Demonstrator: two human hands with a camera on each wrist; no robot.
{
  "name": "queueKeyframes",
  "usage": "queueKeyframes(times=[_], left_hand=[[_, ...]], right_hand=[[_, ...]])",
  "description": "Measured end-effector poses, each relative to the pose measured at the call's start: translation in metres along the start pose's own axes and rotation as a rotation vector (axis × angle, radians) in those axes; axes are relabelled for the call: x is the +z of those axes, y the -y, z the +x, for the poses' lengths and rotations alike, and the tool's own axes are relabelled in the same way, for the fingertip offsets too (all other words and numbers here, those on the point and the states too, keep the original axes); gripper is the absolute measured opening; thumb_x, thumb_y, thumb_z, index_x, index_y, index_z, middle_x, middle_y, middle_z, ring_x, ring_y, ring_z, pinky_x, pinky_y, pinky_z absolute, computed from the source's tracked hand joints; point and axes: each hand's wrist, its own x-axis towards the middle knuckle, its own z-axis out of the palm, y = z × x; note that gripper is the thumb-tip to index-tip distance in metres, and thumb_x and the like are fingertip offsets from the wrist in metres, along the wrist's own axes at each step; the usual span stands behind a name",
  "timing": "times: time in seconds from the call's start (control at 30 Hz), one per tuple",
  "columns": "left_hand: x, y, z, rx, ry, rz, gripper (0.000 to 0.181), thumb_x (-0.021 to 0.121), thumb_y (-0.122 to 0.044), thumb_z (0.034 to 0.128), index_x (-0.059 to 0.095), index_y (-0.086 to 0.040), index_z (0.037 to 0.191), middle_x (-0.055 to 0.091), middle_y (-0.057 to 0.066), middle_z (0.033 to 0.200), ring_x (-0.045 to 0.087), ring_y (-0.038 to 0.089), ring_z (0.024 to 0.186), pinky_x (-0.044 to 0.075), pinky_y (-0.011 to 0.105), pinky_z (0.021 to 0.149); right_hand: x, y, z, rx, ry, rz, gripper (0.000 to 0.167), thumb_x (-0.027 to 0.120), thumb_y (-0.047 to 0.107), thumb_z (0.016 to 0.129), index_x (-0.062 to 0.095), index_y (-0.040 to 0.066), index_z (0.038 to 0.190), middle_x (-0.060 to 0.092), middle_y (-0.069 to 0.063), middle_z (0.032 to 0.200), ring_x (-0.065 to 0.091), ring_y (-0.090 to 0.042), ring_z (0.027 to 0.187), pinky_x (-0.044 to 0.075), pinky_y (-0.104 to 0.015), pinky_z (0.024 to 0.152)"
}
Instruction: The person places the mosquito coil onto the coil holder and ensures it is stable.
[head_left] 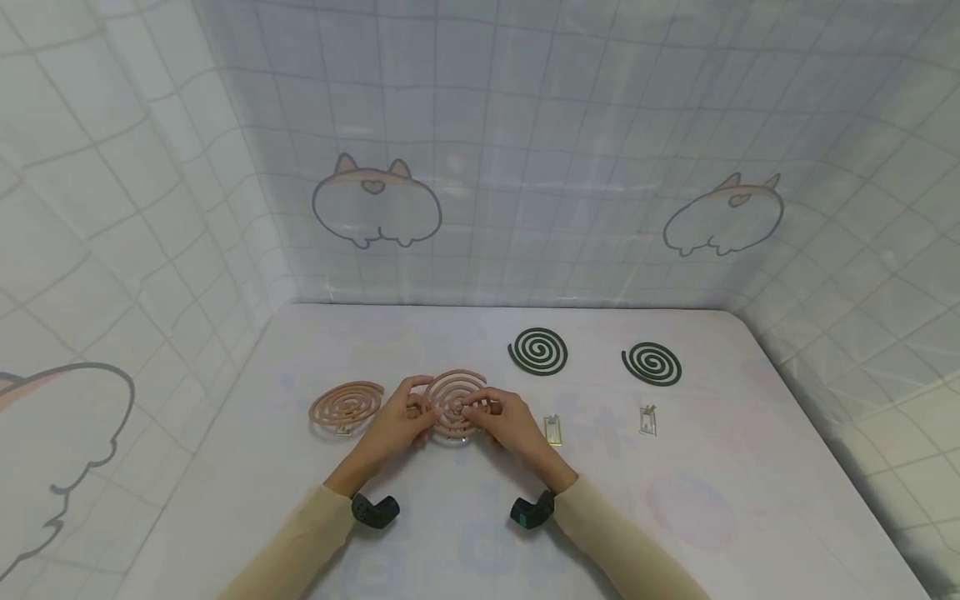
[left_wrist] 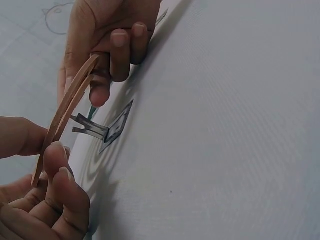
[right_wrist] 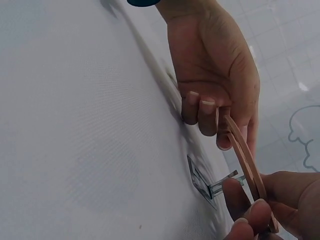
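Brown coils (head_left: 454, 406), two; green coils (head_left: 537, 351), two

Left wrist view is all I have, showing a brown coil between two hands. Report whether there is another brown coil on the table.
Observer: There is. The head view shows a second brown coil to the left of the left hand.
Operator: Now tell me about coils of any other colour.
Observer: Two are dark green: the first green coil lies to the right of the held coil, the second green coil farther right.
Operator: Report what lies on the person's side of the green ones.
Observer: Small metal pieces: one metal piece near the first, a similar piece near the second.
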Motion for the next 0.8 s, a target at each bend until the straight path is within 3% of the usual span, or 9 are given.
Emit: queueKeyframes(times=[0.8], left_hand=[[0.0008,0.0026,-0.0008,-0.011,-0.012,-0.027,0.066,0.07,-0.013,0.0996,0.033,-0.007,0.154,0.061,0.011,0.09,0.058,0.021,0.063,0.048,0.029,0.053]], right_hand=[[0.001,0.0017,0.0004,0.002,-0.01,-0.019,0.014,0.074,0.026,0.097,0.076,0.018,0.108,0.051,-0.001,0.058,0.042,-0.013,0.044,0.037,-0.026,0.044]])
